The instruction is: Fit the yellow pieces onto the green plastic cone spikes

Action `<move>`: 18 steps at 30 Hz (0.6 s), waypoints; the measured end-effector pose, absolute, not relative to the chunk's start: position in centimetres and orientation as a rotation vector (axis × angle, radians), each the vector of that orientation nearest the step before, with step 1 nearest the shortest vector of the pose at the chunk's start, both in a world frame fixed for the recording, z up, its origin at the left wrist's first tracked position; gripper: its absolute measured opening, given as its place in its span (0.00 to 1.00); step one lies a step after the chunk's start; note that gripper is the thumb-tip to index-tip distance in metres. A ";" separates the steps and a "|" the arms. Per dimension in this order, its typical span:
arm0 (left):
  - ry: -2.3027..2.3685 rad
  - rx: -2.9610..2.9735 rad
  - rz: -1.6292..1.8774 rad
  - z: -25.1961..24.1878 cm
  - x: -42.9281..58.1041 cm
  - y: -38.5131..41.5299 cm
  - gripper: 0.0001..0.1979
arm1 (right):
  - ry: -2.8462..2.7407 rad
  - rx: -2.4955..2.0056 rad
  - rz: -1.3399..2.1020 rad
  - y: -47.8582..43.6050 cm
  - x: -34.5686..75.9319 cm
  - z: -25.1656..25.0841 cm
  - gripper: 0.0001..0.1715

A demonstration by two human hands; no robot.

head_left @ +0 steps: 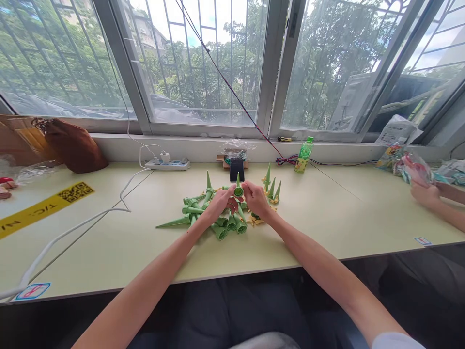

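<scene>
A green plastic cone-shaped spike (238, 192) is held up over the table, its round hollow end facing me. My left hand (221, 203) grips it from the left with curled fingers. Against its right side, my right hand (256, 198) is closed, its thumb and fingertips at the rim; anything small inside that fist is hidden. Beneath and around my hands lies a pile of similar green spikes (220, 231), some showing threaded open ends. Several more spikes (268, 178) stand upright to the right. Small orange-yellow plastic pieces (255, 220) lie beside the pile, partly covered by my right hand.
A black phone (237, 169) leans behind the pile. Farther back are a power strip (167, 165), a brown bag (74, 145) and a green-capped bottle (303, 155). A white cable (121, 206) crosses the left side. At right, another person's hands (423, 191) hold a plastic-wrapped item.
</scene>
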State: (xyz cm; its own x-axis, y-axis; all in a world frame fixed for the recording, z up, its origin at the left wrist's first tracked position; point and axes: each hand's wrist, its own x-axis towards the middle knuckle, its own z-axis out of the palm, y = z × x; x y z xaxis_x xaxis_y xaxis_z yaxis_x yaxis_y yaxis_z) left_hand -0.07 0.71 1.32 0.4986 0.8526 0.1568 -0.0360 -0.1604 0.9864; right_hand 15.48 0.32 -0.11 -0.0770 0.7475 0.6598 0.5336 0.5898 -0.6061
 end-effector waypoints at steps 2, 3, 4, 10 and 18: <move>0.717 1.566 0.915 1.3 -0.1 0.7 0.23 | -1.739 -1.050 0.261 0.3 15.5 -0.1 0.22; 0.717 1.594 0.915 1.3 -0.2 0.8 0.22 | -1.735 -1.048 0.261 0.4 15.5 -0.1 0.22; 0.723 1.626 0.915 1.3 -0.2 0.8 0.21 | -1.732 -1.052 0.257 0.4 15.5 -0.1 0.22; 0.757 1.730 0.926 1.1 0.0 0.9 0.19 | -1.730 -1.072 0.258 0.6 15.6 -0.3 0.22; 0.775 1.938 0.936 0.5 -0.2 1.2 0.17 | -1.736 -1.109 0.242 1.0 15.8 -0.4 0.22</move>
